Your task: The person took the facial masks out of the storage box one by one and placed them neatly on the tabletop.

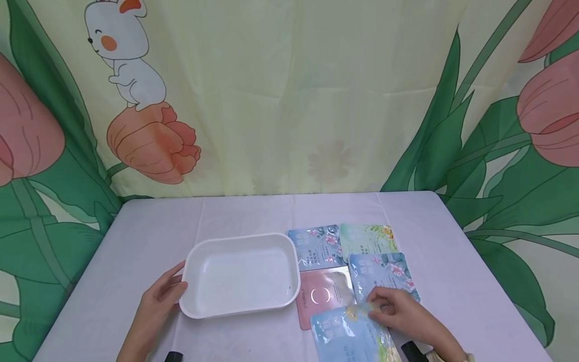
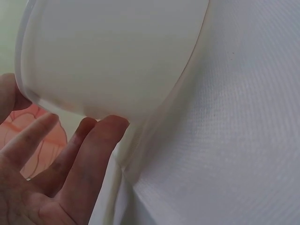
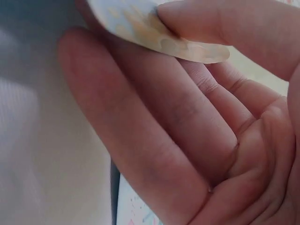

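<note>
In the head view a white rectangular tray (image 1: 239,276) rests on the table, with nothing in it. My left hand (image 1: 156,306) holds its left rim; in the left wrist view the thumb and fingertips (image 2: 115,124) meet the rim and outer wall. My right hand (image 1: 402,311) pinches the upper right corner of a light blue sheet mask packet (image 1: 346,334) with floral print, thumb against fingers. The right wrist view shows only that packet's corner (image 3: 140,23) between thumb and fingers. The packet overlaps a pink packet (image 1: 316,296) and lies below a blue one (image 1: 377,271).
Behind these, another blue packet (image 1: 314,246) and a green packet (image 1: 368,239) lie to the right of the tray. A white cloth covers the table (image 1: 154,226). A curtain (image 1: 289,100) printed with a rabbit and tulips hangs beyond the back edge.
</note>
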Demonstrator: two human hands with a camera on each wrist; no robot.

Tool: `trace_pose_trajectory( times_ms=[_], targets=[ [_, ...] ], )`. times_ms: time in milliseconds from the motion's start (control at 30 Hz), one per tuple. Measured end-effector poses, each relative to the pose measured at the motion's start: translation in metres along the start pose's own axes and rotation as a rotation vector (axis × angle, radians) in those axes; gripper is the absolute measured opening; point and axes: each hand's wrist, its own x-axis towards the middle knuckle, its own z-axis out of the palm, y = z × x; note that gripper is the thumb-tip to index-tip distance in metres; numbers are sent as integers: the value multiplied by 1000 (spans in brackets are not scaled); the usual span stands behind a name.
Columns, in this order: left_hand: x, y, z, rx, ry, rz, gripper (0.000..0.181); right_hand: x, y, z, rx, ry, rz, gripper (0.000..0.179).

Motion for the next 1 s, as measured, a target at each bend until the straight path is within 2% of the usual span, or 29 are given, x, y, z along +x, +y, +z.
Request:
trace_pose_trajectory(
  times_ms=[333, 500, 600, 767, 1000],
  targets=[
    [-3, -1, 0, 6, 28, 16, 67, 1, -2, 9, -43, 17, -17, 16],
    [-4, 0, 1, 13, 35, 12, 68, -2, -1, 13, -66, 10, -111, 14],
    [-3, 1, 1, 12, 34, 16, 69, -3, 0, 14, -82, 14, -137, 14],
    [-2, 2, 2, 16, 35, 29, 68, -4, -2, 14, -110, 21, -60, 16],
    [1, 2, 3, 26, 41, 41, 67, -8, -5, 4, -166, 83, -4, 16]
  ],
)
